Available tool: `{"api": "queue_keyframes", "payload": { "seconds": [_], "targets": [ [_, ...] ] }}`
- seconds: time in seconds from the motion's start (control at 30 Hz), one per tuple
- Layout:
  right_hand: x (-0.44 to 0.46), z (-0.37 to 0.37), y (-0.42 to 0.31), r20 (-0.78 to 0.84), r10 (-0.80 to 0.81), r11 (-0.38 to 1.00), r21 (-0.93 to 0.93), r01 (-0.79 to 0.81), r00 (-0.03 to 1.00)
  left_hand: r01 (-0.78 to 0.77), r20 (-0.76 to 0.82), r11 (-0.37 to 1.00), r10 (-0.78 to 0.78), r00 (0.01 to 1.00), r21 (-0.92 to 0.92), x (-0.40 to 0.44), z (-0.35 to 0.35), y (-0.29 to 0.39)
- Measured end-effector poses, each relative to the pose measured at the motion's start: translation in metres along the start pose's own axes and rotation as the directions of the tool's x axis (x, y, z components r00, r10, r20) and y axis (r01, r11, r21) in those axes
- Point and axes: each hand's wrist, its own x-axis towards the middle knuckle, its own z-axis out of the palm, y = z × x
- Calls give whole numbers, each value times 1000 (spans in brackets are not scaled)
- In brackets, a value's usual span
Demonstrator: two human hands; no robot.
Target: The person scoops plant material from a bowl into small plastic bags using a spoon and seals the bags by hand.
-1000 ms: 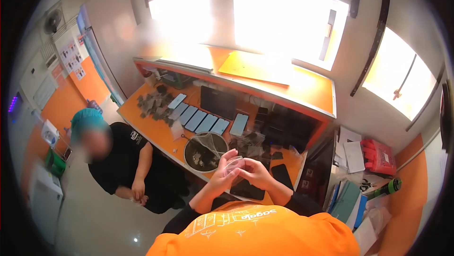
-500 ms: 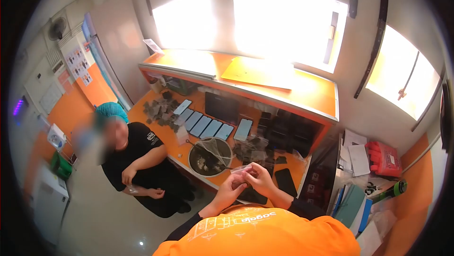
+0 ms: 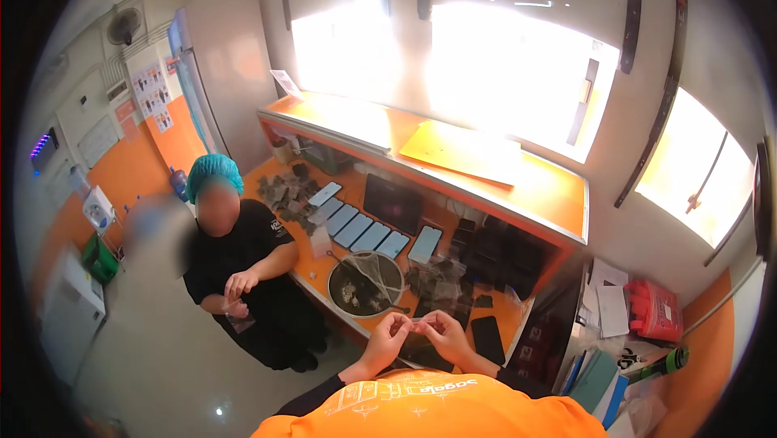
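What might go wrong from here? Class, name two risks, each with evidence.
The thin clear plastic is pinched between the fingers of the left hand and right hand; it might slip or tear.

The bowl stands near the front edge of the counter; a bump could spill its contents.

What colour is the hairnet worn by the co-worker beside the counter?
The hairnet is teal, seen best in the head view.

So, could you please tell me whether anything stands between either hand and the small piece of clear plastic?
Nothing visible does: the left hand and right hand both pinch the clear plastic. The bowl sits ahead and to the left, not between.
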Motion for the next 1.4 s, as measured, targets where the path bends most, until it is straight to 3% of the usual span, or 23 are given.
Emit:
{"api": "queue_keyframes", "payload": {
  "seconds": [0.13, 0.17, 0.27, 0.3, 0.5, 0.8, 0.97, 1.07, 1.17, 1.4],
  "targets": [
    [0, 8, -11, 2, 48, 988, -146, -47, 999, 53, 7, 999, -53, 999, -7, -4, -3, 0],
    [0, 13, -13, -13, 3, 996, -94, -4, 1000, 40, -3, 999, -40, 999, -26, -4, -3, -2],
    [4, 11, -5, -20, -32, 984, -179, 28, 999, 12, -47, 1000, -12, 999, 12, -4, -5, -3],
    [4, 10, -6, -40, -19, 951, -308, 6, 999, 23, -11, 999, -24, 1000, -35, -2, -9, -14],
    [6, 14, -10, -83, 38, 986, -158, -51, 996, 109, -24, 994, -109, 994, -22, -1, -11, -15],
    [13, 5, -2, -63, -87, 879, -474, 47, 994, 138, -55, 988, -134, 989, 74, 8, -15, -22],
    [16, 6, 0, -80, -69, 936, -349, 37, 994, 147, -55, 989, -145, 988, 21, 10, -16, -29],
    [18, 5, 0, -61, -28, 944, -329, 6, 998, 42, -41, 999, -41, 998, 30, 12, -14, -23],
    [21, 3, 1, -36, -10, 934, -357, -4, 999, 133, -17, 991, -134, 991, -14, 13, -14, -16],
    [27, 2, 4, -38, -15, 913, -408, -2, 999, 144, -5, 988, -145, 989, -53, 18, -18, -28]
  ]
}}
